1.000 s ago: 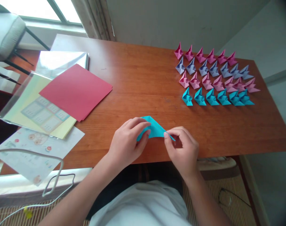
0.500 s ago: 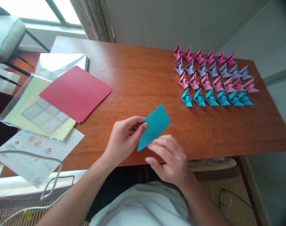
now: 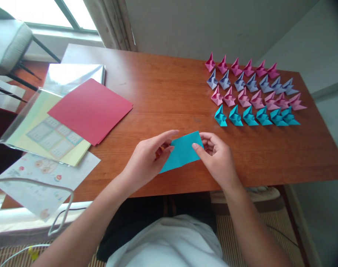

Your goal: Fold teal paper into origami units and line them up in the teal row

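Observation:
A folded sheet of turquoise paper [image 3: 183, 149] is held between both hands near the table's front edge. Its left end is pinched by my left hand [image 3: 150, 154], thumb in front and index finger stretched over the top. At the right end my right hand [image 3: 216, 155] grips it, thumb on the face and fingers curled behind. Farther right stand rows of folded paper figures with pointed tips: turquoise ones [image 3: 249, 116] nearest, then pink ones [image 3: 244, 98], lilac ones [image 3: 252, 82] and magenta ones [image 3: 249, 68].
On the left of the wooden table [image 3: 158, 89] lie red paper sheets [image 3: 92, 109], a clear packet with yellow paper [image 3: 43, 129] and a printed white sheet [image 3: 46, 181]. A pale cable [image 3: 70, 200] loops past the front left edge. A chair [image 3: 10, 44] stands beyond.
The turquoise paper has turned over and now lies more level, showing a flat rectangular face. My right hand left the lower edge and took the right end; my left hand kept its pinch.

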Motion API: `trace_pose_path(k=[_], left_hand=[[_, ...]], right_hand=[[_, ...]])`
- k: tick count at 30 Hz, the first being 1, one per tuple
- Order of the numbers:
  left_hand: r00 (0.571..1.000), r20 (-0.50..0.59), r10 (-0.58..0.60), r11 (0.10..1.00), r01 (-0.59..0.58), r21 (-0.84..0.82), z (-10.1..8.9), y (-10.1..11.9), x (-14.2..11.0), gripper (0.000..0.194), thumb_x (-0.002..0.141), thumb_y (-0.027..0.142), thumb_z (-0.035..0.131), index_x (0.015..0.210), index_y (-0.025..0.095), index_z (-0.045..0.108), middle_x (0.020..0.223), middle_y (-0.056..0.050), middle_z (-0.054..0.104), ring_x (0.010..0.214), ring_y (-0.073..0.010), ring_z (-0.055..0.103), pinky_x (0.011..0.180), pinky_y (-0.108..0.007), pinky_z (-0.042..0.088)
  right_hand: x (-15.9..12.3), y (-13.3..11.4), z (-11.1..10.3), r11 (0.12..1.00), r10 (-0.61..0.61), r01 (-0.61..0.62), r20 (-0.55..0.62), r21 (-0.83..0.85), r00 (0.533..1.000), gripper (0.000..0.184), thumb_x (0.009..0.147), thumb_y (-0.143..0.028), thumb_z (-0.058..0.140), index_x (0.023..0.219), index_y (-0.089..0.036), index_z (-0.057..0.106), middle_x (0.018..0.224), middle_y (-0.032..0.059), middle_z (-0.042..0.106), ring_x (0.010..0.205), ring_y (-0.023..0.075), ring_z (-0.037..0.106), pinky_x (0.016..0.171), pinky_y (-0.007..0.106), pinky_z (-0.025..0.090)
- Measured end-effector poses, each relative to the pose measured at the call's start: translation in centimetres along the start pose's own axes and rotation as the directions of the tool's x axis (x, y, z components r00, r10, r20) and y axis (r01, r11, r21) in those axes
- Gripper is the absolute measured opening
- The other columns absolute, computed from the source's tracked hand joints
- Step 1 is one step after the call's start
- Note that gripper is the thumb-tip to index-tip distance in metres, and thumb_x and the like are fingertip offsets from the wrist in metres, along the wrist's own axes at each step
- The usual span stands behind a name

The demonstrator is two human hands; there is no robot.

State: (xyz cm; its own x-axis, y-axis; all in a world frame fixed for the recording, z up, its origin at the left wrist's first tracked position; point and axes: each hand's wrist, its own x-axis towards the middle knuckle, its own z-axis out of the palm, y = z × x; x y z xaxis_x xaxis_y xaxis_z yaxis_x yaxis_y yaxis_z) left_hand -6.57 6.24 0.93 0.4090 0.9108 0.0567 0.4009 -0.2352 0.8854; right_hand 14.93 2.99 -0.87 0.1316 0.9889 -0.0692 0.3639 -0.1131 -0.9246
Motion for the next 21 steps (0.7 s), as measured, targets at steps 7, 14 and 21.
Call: trace_pose_path(k=[7, 14, 21], left_hand=[[0.981, -0.058, 0.184, 0.904, -0.146, 0.401, 0.0, -0.9, -0.6, 0.029, 0.101, 0.019, 0.050, 0.126, 0.019, 0.064, 0.118, -0.010, 0.069, 0.096, -0.0183, 0.066, 0.080, -0.031, 0.057], [0.946, 0.189, 0.263, 0.595, -0.313, 0.740, -0.3, -1.2, -0.7, 0.029, 0.100, 0.021, 0.051, 0.125, 0.018, 0.066, 0.113, -0.012, 0.068, 0.098, -0.0259, 0.060, 0.081, -0.040, 0.051], [0.928, 0.272, 0.254, 0.440, -0.361, 0.822, -0.8, -0.7, -0.3, 0.032, 0.102, 0.027, 0.049, 0.126, 0.015, 0.066, 0.109, -0.011, 0.068, 0.093, -0.0254, 0.060, 0.071, -0.039, 0.046]], right_hand=[[0.9, -0.3, 0.0, 0.936, -0.116, 0.077, -0.095, -0.343, 0.989, 0.015, 0.089, -0.036, 0.067, 0.093, -0.021, 0.067, 0.078, 0.0037, 0.073, 0.064, 0.0177, 0.065, 0.062, 0.030, 0.052], [1.1, 0.0, 0.1, 0.872, -0.189, 0.145, -0.049, -0.468, 0.981, 0.011, 0.091, -0.032, 0.064, 0.090, -0.021, 0.065, 0.074, 0.0013, 0.070, 0.060, 0.0153, 0.059, 0.060, 0.028, 0.045], [1.0, 0.3, 0.1, 0.835, -0.239, 0.191, -0.028, -0.516, 0.971, 0.008, 0.092, -0.030, 0.062, 0.090, -0.022, 0.063, 0.073, 0.0007, 0.067, 0.061, 0.0155, 0.057, 0.062, 0.029, 0.043]])
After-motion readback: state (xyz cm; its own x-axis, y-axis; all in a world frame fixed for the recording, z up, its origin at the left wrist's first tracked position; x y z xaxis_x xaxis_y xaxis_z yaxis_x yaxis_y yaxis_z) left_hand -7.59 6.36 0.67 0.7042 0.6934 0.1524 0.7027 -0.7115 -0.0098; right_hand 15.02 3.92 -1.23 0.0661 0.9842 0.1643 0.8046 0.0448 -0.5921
